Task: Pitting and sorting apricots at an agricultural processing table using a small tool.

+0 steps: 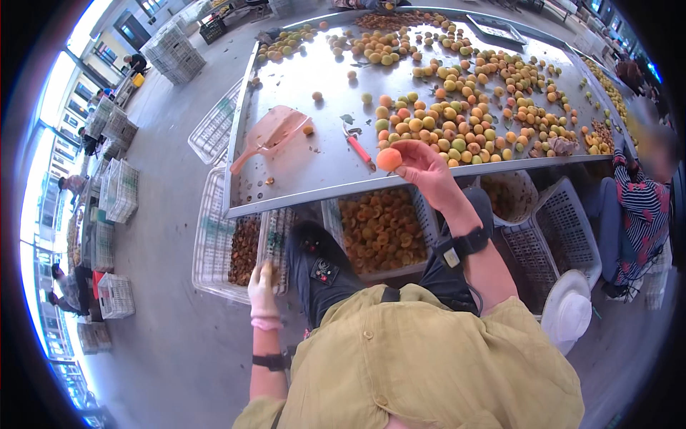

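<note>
My right hand (429,171) pinches an orange apricot (389,159) between thumb and fingertips, just above the near edge of the metal table (329,168). Lower left, my left hand (261,289) wears a pale glove and is at the side of a white crate (207,275) with brown pits (244,250) inside. Its fingertips are blurred and brownish, so their grip is unclear. Between my knees stands another crate (330,214) full of halved apricots (382,229). Red-handled pruning shears (359,149) lie on the table left of the held apricot.
A pinkish dustpan-like scoop (275,132) lies on the table's left. Many whole apricots (457,121) spread over its middle and right; a tray (495,28) sits far back. At right are a bucket (525,196), a crate (568,222), a white hat (568,307) and a seated person (636,222).
</note>
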`<state>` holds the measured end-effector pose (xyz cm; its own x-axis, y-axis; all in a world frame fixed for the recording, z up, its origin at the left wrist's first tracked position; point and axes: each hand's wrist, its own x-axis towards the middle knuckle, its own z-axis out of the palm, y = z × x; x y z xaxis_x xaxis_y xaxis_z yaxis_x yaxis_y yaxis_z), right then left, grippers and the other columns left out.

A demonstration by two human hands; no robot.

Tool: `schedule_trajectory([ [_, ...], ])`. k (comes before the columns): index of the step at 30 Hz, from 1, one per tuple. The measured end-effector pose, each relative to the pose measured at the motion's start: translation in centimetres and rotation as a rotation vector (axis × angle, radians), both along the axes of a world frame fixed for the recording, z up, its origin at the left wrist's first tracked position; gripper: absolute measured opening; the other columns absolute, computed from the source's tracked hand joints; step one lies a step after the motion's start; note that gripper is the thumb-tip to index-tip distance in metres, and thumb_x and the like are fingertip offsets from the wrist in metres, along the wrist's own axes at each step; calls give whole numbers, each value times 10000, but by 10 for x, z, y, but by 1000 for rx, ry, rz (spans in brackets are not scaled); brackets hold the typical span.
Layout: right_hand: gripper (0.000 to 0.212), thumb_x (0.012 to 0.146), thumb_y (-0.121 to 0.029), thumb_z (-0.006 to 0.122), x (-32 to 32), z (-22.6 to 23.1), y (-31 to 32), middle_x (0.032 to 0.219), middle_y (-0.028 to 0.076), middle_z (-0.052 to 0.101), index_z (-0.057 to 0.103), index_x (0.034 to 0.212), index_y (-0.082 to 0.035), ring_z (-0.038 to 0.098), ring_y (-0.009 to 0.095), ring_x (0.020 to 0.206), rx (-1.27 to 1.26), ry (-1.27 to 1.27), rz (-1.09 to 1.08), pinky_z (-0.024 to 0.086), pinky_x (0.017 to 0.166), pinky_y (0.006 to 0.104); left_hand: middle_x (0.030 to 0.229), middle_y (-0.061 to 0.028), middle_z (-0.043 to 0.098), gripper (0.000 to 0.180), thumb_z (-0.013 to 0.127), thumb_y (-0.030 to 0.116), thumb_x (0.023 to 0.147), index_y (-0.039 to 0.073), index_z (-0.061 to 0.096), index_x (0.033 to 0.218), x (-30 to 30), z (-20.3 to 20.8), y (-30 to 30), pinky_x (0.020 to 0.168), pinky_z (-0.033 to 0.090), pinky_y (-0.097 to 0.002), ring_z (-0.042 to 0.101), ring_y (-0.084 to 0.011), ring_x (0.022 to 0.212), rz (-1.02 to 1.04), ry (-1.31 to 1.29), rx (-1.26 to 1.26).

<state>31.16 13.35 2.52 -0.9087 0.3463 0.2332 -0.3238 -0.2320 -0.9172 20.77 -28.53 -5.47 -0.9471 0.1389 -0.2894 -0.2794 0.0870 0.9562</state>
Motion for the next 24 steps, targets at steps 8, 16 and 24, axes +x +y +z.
schedule_trajectory([
  [8, 533, 725, -13, 808, 44, 70, -75, 1203, 103, 611, 617, 1220, -60, 607, 244, 1122, 829, 106, -125, 486, 970, 341, 1277, -128, 579, 636, 569, 391, 1008, 7, 361, 1471, 43, 133, 164, 1019, 475, -395, 587, -215, 1155, -664, -86, 570],
  [16, 504, 745, -100, 848, 74, 65, -110, 1147, 107, 621, 609, 1187, -53, 605, 261, 1094, 647, 104, -208, 479, 975, 347, 1380, -124, 494, 697, 609, 412, 981, -5, 355, 1479, 87, 142, 172, 1108, 391, -364, 481, -206, 1297, -686, -94, 771],
  [24, 452, 806, -139, 834, 109, 59, -127, 1070, 58, 639, 589, 1169, -26, 616, 133, 1000, 381, 15, -88, 507, 900, 284, 1437, -131, 434, 1083, 807, 536, 740, -15, 289, 1516, 106, 146, 161, 1129, 360, -374, 450, -228, 1325, -910, 337, 539],
])
